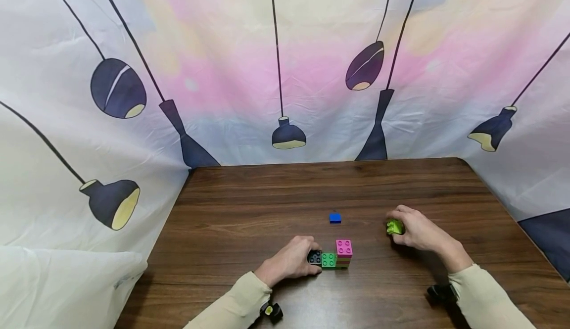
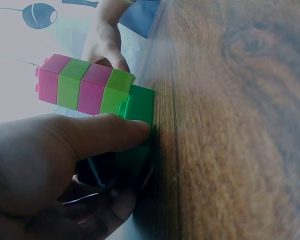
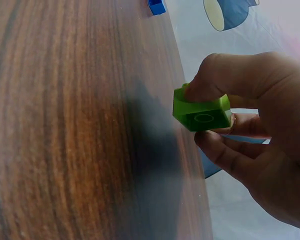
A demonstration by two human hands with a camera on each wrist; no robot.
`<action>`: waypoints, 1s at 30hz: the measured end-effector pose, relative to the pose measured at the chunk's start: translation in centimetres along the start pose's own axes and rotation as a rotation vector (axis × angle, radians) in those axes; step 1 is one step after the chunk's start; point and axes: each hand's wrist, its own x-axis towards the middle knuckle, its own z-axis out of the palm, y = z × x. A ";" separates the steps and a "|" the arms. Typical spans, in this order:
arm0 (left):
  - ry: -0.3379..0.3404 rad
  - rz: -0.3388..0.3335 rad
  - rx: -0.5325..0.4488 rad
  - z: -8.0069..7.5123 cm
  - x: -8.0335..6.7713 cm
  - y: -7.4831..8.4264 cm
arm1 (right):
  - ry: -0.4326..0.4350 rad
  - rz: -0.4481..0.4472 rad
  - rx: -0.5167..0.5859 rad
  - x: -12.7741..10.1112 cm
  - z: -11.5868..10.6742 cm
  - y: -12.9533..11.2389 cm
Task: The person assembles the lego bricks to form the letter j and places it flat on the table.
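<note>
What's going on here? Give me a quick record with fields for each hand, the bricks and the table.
Left hand: grips a black brick joined to a green brick
Stack: pink and green tower beside the green brick, pink on top
Right hand: pinches a lime brick, lifted off the table
Loose piece: blue brick, apart from both hands
Surface: dark wooden table

The head view looks down across the table (image 1: 267, 195); both wrist views sit close, skimming that same wood.

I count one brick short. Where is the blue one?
In the head view the blue brick lies alone on the table, behind the pink and green stack, between both hands.
</note>
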 end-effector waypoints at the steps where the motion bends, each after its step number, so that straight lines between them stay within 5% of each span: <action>1: -0.001 0.001 0.001 0.0 0.0 0.0 | -0.009 0.004 0.006 0.0 0.0 0.0; 30: 0.006 0.006 0.001 0.1 0.0 -0.1 | 0.191 -0.131 0.164 0.4 -0.6 -1.6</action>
